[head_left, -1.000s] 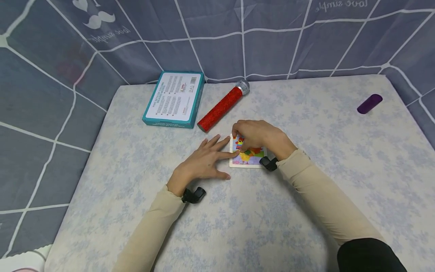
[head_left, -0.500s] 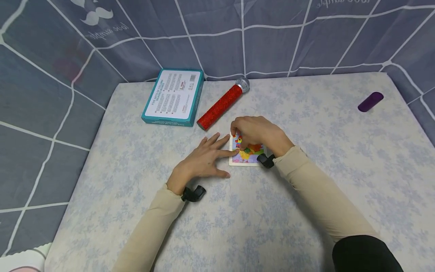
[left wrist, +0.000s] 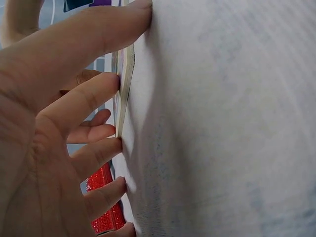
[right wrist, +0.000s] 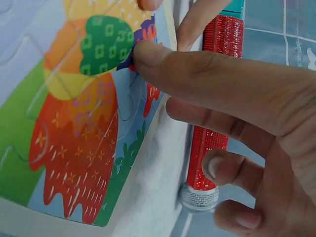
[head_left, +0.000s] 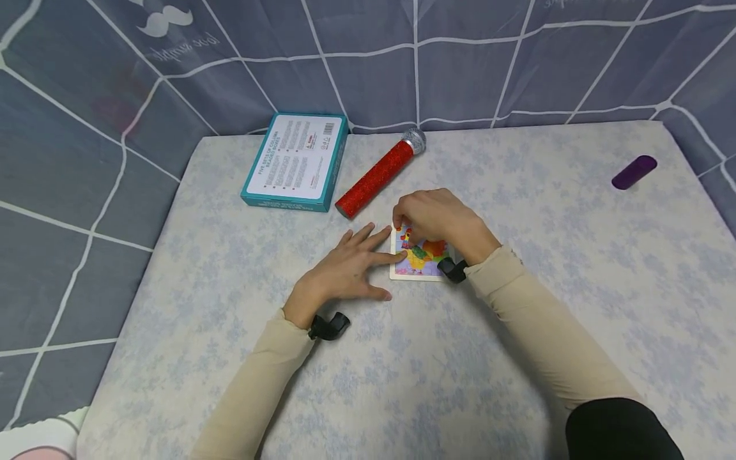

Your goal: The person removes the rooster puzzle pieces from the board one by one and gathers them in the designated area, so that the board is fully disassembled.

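Note:
A small square jigsaw puzzle [head_left: 418,277] with a colourful rooster picture and a pale border lies flat on the table. My left hand [head_left: 345,271] spreads its fingers at the puzzle's left side, index fingertip on its edge and thumb on the tablecloth. My right hand [head_left: 439,217] arches over the upper part. Its bent thumb [right wrist: 158,57] touches the picture beside the green wing, and the other fingers curl toward the far edge. One right fingertip comes down at the far-left corner. I cannot tell whether this hand pinches a piece or only presses.
A red glittery microphone [head_left: 374,179] lies diagonally behind the puzzle. Left of it is a teal and white box [head_left: 295,156], print side up. At the far right lies a purple cylinder [head_left: 634,172]. A grey-blue curtain [head_left: 460,76] with white lines hangs behind the table.
My right hand has shifted slightly toward the far edge of the puzzle, its thumb sliding the same way over the picture. My left hand and the puzzle stay in place.

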`<act>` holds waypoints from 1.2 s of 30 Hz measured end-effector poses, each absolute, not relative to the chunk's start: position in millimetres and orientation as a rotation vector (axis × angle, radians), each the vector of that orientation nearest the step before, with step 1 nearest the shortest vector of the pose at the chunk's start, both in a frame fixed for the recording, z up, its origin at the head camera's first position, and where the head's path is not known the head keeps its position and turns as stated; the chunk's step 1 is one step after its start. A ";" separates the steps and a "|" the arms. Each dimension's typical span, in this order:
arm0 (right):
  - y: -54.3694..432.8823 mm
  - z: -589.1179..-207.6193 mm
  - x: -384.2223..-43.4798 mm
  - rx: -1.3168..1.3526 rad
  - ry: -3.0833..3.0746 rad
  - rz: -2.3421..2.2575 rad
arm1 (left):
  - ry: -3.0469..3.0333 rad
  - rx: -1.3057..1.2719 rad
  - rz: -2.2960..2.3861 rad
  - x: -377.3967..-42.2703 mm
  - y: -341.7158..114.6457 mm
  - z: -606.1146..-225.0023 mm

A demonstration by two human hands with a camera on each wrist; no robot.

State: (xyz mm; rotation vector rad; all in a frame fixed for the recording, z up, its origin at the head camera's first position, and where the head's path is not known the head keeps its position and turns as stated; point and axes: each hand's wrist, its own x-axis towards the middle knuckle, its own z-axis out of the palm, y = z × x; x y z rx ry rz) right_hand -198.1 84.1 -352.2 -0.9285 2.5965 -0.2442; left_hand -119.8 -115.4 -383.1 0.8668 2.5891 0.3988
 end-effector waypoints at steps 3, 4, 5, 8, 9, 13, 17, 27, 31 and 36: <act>81.2 -349.5 -194.1 -0.973 2.661 -0.167 | 2.597 0.871 0.390 -120.5 -115.8 -382.7; 80.0 -348.7 -192.9 -0.982 2.677 -0.139 | 2.596 0.873 0.386 -120.7 -115.9 -382.6; 78.8 -347.9 -191.7 -0.991 2.688 -0.114 | 2.595 0.875 0.384 -120.9 -115.9 -382.6; 74.3 -345.1 -189.0 -1.024 2.720 -0.031 | 2.590 0.879 0.394 -121.7 -116.6 -381.5; 72.9 -344.0 -188.2 -1.034 2.730 -0.014 | 2.588 0.880 0.400 -122.0 -116.9 -381.1; 68.9 -342.4 -188.2 -1.052 2.747 0.031 | 2.582 0.883 0.425 -122.8 -117.9 -380.0; 67.3 -342.1 -194.1 -1.019 2.686 0.036 | 2.583 0.883 0.420 -123.4 -117.7 -381.2; 71.9 -346.1 -205.8 -0.981 2.525 -0.105 | 2.587 0.871 0.377 -122.1 -115.3 -382.9; 73.8 -346.6 -206.4 -0.995 2.517 -0.133 | 2.584 0.862 0.386 -121.5 -115.1 -382.3; 76.5 -347.9 -207.8 -1.017 2.516 -0.154 | 2.584 0.855 0.395 -120.8 -115.3 -382.3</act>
